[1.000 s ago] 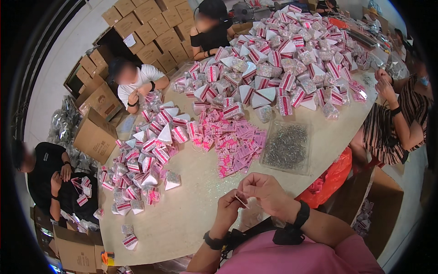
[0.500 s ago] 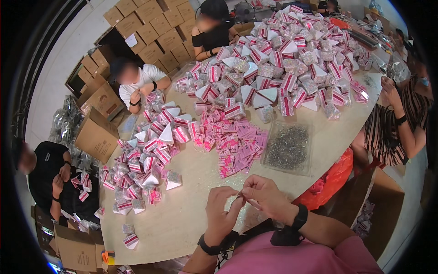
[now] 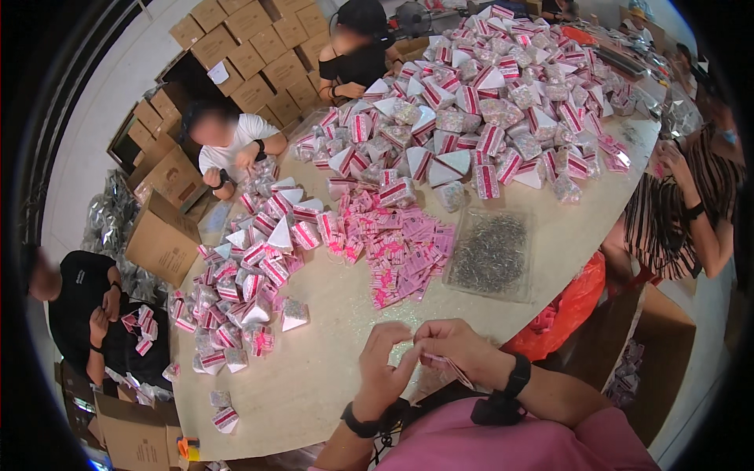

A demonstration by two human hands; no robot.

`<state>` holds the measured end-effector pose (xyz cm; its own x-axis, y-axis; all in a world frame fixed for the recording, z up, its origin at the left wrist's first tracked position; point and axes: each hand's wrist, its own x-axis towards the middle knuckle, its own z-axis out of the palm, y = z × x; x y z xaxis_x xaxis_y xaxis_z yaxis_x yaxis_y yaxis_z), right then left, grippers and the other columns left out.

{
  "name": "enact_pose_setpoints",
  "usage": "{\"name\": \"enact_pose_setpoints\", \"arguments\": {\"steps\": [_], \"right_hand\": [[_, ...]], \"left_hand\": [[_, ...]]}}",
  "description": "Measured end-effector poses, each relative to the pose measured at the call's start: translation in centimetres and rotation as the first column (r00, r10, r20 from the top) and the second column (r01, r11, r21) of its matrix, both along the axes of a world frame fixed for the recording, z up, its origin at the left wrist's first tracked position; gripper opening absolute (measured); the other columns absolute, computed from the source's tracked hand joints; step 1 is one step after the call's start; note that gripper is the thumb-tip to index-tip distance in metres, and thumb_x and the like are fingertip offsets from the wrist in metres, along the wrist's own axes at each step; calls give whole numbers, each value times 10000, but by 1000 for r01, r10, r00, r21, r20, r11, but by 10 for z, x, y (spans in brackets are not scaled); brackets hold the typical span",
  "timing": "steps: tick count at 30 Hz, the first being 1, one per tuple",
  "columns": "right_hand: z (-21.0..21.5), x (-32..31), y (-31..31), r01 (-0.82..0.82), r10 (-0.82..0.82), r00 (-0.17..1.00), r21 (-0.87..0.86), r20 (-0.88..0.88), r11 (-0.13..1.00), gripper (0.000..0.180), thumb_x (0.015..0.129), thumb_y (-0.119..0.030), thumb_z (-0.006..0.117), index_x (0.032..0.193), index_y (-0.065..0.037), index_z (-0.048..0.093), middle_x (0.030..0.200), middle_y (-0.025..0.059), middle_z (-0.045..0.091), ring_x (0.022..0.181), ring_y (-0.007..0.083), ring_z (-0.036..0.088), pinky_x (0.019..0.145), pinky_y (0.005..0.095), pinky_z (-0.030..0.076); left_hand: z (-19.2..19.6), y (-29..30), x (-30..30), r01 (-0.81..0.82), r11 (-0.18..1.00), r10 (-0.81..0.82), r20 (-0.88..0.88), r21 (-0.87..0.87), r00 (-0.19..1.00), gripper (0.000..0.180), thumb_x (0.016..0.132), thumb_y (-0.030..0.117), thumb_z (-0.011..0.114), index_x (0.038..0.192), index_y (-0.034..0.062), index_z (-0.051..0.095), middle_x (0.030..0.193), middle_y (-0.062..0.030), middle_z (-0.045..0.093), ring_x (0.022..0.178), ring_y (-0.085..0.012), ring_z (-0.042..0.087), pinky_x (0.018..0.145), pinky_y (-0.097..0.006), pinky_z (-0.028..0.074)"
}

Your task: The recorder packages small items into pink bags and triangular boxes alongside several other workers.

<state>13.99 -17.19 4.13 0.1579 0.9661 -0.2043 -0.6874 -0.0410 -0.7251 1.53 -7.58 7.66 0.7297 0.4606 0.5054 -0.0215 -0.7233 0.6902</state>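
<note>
My left hand (image 3: 386, 369) is raised over the near edge of the table, its thumb and forefinger parted in a curve, with nothing visible between them. Its thumb comes close to the fingertips of my right hand (image 3: 457, 347). My right hand is closed in a pinch on small thin cards (image 3: 455, 372), whose edges stick out below the fingers. Anything smaller at the fingertips is too small to make out. Beyond my hands lies a heap of small pink printed cards (image 3: 408, 259). Right of it, a clear plastic tray (image 3: 493, 293) holds many small, thin metal pieces.
Clear packets with pink-and-white labels form a large heap (image 3: 503, 118) at the back and a smaller one (image 3: 236, 306) at left. An orange-red bag (image 3: 569, 302) and a cardboard box (image 3: 660, 353) stand right of the table (image 3: 338, 377). Several people work around it.
My left thumb and forefinger have parted from their pinch at the right fingertips. The edges of the cards now show below my right hand. The left co-worker in white has moved their hands apart.
</note>
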Motion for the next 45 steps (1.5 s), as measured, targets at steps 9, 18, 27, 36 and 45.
{"name": "enact_pose_setpoints", "arguments": {"steps": [9, 18, 27, 36, 45], "right_hand": [[-4, 4, -11, -205, 204, 979, -99, -19, 974, 121, 869, -131, 627, 855, -15, 593, 680, 28, 581, 553, 57, 536, 480, 156, 398], [-19, 0, -14, -258, 257, 965, -24, -48, 966, 129, 868, -113, 615, 898, -6, 550, 755, 65, 593, 547, 88, 529, 491, 192, 426], [-4, -5, -15, -44, 131, 743, -148, 656, 988, 166, 859, -88, 581, 985, -3, 515, 849, 87, 607, 720, 138, 615, 604, 269, 475], [-8, -6, -18, 77, -121, 207, 107, 971, 991, 167, 831, -124, 556, 957, -16, 573, 840, 177, 605, 747, 336, 604, 654, 382, 483], [-3, 6, -21, 108, -258, 182, 241, 949, 964, 130, 843, -154, 544, 906, -41, 543, 797, 150, 583, 754, 342, 588, 647, 413, 470]], "left_hand": [[9, 18, -16, 315, 945, -326, -312, -88, 892, 422, 773, 216, 662, 1135, 25, 557, 1065, -149, 597, 989, -308, 574, 840, -369, 453], [2, 14, -26, 370, 904, -229, -486, 216, 844, 100, 790, 123, 628, 791, 44, 567, 709, -91, 567, 659, -308, 566, 560, -382, 439], [-32, 15, -12, 47, 773, -312, -314, -633, 897, 205, 873, 133, 554, 696, 33, 524, 591, -3, 462, 514, -127, 425, 485, -263, 334], [-40, 12, -9, -26, 370, -337, -160, -929, 928, 203, 900, 155, 500, 728, 51, 527, 604, 55, 404, 524, -32, 336, 471, -199, 256], [-42, 11, 7, -12, 296, -348, -120, -955, 930, 187, 888, 142, 499, 729, 51, 536, 576, 57, 383, 490, -36, 309, 452, -207, 228]]}}
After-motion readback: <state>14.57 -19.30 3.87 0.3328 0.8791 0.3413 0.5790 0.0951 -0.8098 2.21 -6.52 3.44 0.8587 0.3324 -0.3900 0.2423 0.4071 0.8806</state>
